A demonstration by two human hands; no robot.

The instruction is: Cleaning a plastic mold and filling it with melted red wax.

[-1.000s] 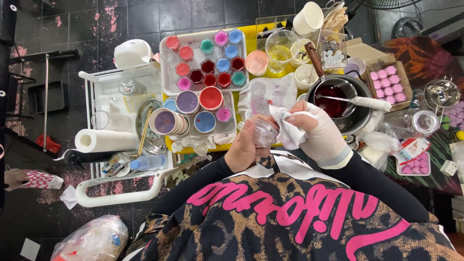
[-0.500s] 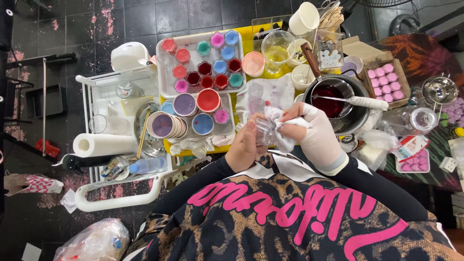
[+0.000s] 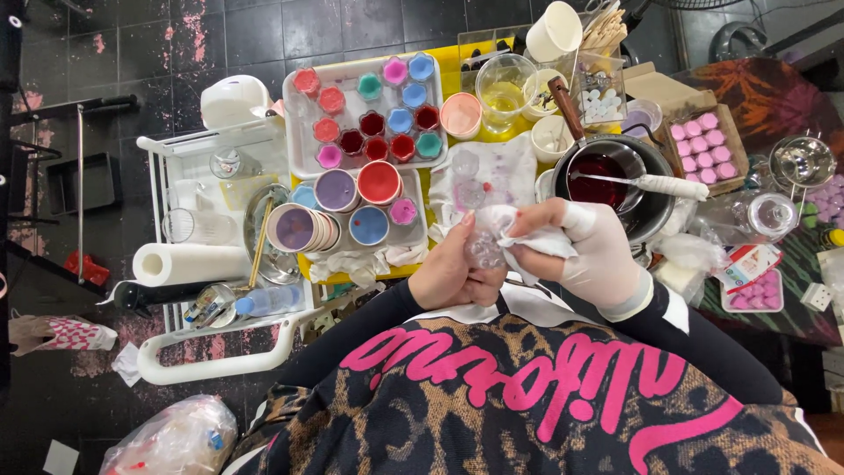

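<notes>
Cupped from below, a small clear glass container [image 3: 483, 249] sits in the bare left hand [image 3: 454, 273], fingers curled around its side. Over its top the gloved right hand [image 3: 591, 251] presses a crumpled white cloth [image 3: 517, 233], pinched between thumb and fingertips. Both are held in front of the person's chest, just at the near edge of the yellow table [image 3: 457, 69].

Dark tiles with worn pink patches make up the floor [image 3: 264, 35]. On the table, a white tray [image 3: 303, 141] holds small cups of red, pink, blue and teal wax, and just beside it stand wider cups filled with purple, red and blue. Beyond the hands a dark pot [image 3: 646, 215] holds deep red liquid, with a white-handled spoon [image 3: 655, 185] lying across its rim. Near the pot stands a clear beaker [image 3: 505, 84] of pale yellow liquid. To the right, a cardboard box [image 3: 708, 141] carries rows of pink moulded pieces.

On the left a white cart [image 3: 176, 352] bears a paper towel roll [image 3: 189, 262] and glassware, its rail touching the table's side. Things crowd the table up to its near edge; the only open room is the small gap between the hands and the stained cloth [image 3: 514, 171] lying behind them.
</notes>
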